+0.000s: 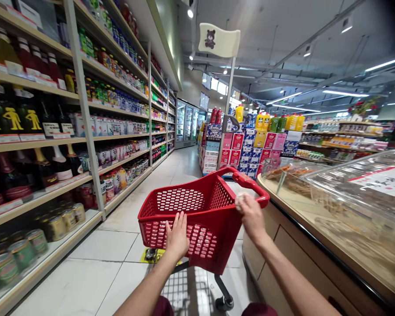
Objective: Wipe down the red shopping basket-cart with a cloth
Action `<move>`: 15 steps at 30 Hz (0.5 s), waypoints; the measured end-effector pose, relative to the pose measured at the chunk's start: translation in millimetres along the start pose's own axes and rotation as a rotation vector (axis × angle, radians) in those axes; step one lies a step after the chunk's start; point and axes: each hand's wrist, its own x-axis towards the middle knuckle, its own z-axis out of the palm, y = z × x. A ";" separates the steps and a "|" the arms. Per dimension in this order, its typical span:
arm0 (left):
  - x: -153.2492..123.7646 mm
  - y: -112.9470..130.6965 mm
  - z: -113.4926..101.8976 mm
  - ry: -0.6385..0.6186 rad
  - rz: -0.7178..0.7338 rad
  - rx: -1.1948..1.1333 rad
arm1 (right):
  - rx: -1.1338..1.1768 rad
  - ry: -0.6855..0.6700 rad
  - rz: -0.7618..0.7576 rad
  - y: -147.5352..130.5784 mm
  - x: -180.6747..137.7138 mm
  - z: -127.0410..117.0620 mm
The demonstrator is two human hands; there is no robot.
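A small red plastic shopping cart (230, 230) stands sideways in front of me on the tiled floor. My left hand (178, 235) lies flat against its perforated side wall, fingers stretched out and nothing held. Closed round a crumpled white cloth or wipe (239, 202), my right hand (253, 217) presses at the cart's rim near the handle (252, 184). The fingers hide most of that white piece. From behind the handle rises a pole with a cream bear flag (219, 40). A black caster wheel (224, 303) shows below the basket.
Shelves of bottles and cans (36, 140) line the left side. Close on the right is a wooden counter (279, 210) with clear plastic covers (365, 188). Stacked drink cartons (246, 149) stand ahead, and glass-door fridges (186, 123) are at the aisle's far end.
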 end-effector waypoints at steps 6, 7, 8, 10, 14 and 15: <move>0.4 2.3 -4.0 0.017 0.056 0.046 | -0.066 -0.128 -0.023 -0.5 4.1 -7.7; 0.7 3.8 -5.1 0.018 0.055 0.047 | -0.116 -0.113 0.044 9.6 8.4 -16.6; 1.0 5.5 -6.0 0.019 0.050 0.047 | -0.159 -0.102 0.101 17.2 12.0 -24.2; 1.7 8.5 -7.2 0.023 0.039 0.046 | -0.199 -0.098 0.143 17.8 14.7 -30.0; 2.7 9.4 -8.1 0.027 0.049 0.061 | -0.093 -0.211 -0.096 -20.7 4.8 -11.1; 2.8 8.9 -8.5 0.025 0.051 0.066 | -0.070 -0.244 -0.142 -26.1 3.1 -7.5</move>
